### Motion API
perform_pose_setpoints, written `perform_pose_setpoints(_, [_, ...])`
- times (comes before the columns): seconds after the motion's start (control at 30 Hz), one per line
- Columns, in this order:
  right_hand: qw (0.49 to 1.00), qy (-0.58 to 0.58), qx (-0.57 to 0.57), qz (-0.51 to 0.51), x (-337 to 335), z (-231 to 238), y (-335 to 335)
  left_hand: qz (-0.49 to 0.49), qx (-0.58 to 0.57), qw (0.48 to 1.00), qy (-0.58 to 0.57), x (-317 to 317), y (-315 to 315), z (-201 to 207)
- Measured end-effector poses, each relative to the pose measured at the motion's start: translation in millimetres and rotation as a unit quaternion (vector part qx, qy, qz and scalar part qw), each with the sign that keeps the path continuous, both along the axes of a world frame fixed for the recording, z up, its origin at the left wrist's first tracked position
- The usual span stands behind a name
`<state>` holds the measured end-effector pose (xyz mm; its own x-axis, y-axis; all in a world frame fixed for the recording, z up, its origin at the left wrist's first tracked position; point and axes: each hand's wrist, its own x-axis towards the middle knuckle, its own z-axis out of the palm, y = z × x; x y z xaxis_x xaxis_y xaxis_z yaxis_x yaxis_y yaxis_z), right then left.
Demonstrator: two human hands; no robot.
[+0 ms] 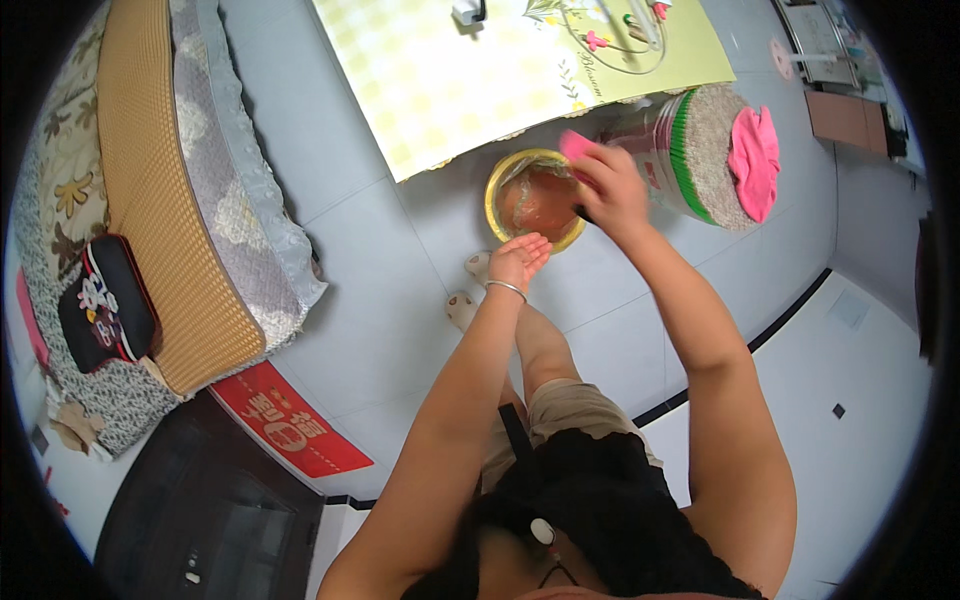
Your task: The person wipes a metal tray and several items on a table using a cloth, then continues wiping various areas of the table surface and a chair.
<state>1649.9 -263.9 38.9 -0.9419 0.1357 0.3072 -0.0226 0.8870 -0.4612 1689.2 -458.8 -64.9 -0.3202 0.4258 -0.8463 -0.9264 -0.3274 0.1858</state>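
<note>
My right hand is closed around a small pink item, smeared by motion, so its kind is hard to tell. A dark bit shows below those fingers, and I cannot make out whether it belongs to the same item. Over the near rim of a round bin, my left hand is held with fingers stretched out and nothing in it. A bracelet circles that wrist. The bin has a yellow rim, a clear liner and a reddish-brown inside. My right hand is above its right side.
A table with a yellow checked cloth stands just beyond the bin, bearing cables and a white charger. A striped container with a grey fluffy top and a pink cloth is at right. A bed with a woven mat lies left.
</note>
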Motion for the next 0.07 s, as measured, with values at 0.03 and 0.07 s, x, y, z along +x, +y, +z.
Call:
perform_pose_setpoints(0.03, [0.999,-0.013,0.038,-0.018,37.4,3.9,24.2,-0.017,0.006,1.0,0.012,-1.8,1.6,6.8])
perform_pose_setpoints(0.07, [0.999,-0.009,0.041,-0.03,42.7,10.9,30.6,-0.029,0.009,0.999,0.017,-2.5,8.6,12.3])
